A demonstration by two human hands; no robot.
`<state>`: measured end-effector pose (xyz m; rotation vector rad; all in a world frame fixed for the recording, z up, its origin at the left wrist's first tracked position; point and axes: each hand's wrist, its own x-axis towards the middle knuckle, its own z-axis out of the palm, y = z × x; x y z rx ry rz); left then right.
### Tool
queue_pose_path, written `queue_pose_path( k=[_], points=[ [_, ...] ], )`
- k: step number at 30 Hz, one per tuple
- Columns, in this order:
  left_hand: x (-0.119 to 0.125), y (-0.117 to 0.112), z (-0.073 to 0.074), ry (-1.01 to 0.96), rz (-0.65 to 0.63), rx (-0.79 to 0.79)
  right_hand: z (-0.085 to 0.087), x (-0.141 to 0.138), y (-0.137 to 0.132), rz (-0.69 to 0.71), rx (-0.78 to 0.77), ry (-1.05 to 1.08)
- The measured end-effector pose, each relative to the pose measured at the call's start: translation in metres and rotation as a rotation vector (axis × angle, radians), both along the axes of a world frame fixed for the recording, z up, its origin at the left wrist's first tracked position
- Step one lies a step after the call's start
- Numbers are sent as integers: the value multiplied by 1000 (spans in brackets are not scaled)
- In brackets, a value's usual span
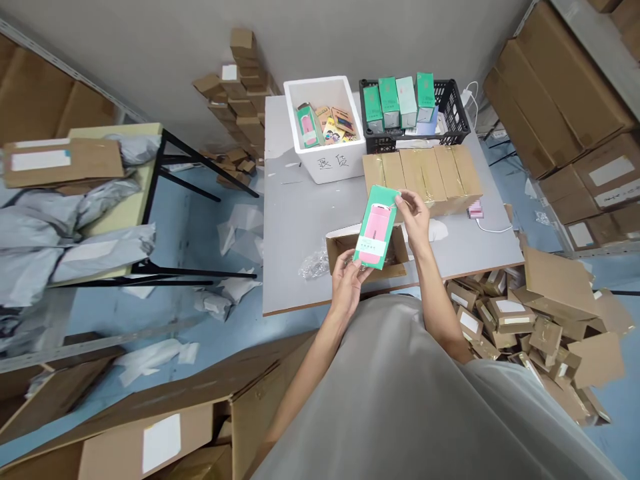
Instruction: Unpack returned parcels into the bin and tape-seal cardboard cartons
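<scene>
I hold a green product box with a pink picture (376, 229) in both hands above an opened small cardboard box (367, 252) on the grey table (295, 220). My left hand (348, 275) pinches its lower end. My right hand (415, 212) grips its top right corner. A crumpled clear plastic wrap (314, 264) lies just left of the cardboard box.
At the table's back stand a white foam bin (325, 167) with small packages, a black crate (453, 110) of green boxes and a row of taped cartons (425, 175). Opened small boxes (520, 327) pile on the floor right. Grey mail bags (75, 240) cover a left table. Large cartons line the right wall.
</scene>
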<state>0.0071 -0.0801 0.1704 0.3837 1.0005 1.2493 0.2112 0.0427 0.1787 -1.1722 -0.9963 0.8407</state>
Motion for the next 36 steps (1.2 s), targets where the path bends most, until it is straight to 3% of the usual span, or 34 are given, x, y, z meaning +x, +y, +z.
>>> queue_pose_path(
  k=[5, 9, 12, 16, 21, 27, 32, 36],
  points=[
    [0, 2, -6, -198, 34, -163, 9, -8, -4, 34, 101, -126],
    [-1, 4, -15, -409, -93, -402, 18, -11, -5, 64, 140, -217],
    [-1, 4, -18, -499, -175, -489, 19, -9, -6, 83, 116, -242],
    [1, 0, -16, -473, -174, -408, 19, -3, -9, 88, 89, -260],
    [10, -7, -9, -290, -101, -237, 15, 3, -13, 71, 70, -233],
    [13, -6, -11, -194, -81, -186, 18, 0, -19, 144, 37, -213],
    [11, 18, -24, -279, -20, -155, 39, -10, -63, 153, 177, -469],
    [9, 49, -36, -195, 20, -142, 35, -12, -117, 232, 340, -636]
  ],
)
